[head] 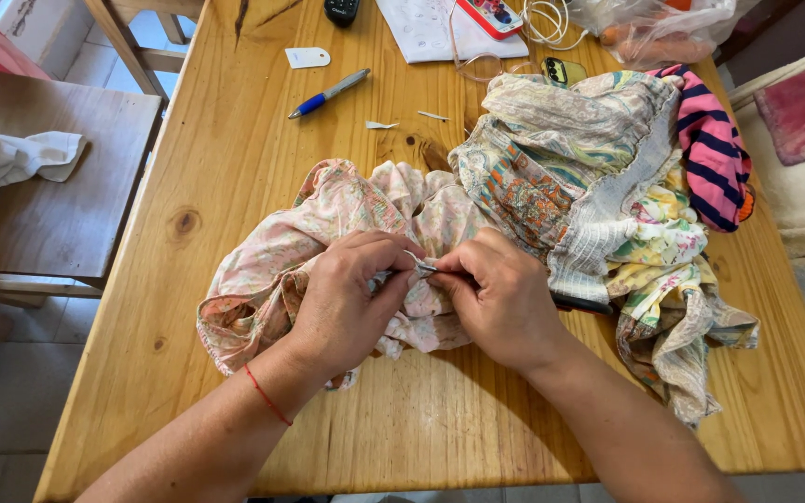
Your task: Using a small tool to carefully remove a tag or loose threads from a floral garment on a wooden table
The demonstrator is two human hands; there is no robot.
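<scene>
We are observing left hand (347, 303) pinching pink floral garment (272, 265) at near table (235, 168) centre; right hand (500, 298) pinching small metal tool (424, 267) against fabric; patterned clothes heap (598, 177) lying right.

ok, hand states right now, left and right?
Left hand: closed, pinching the pink floral fabric.
Right hand: closed on the same fabric, gripping a thin metal tool; its kind cannot be told.

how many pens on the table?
1. A blue and silver pen lies on the table beyond the left hand, near a white tag. More could be hidden under the heap of clothes.
</scene>
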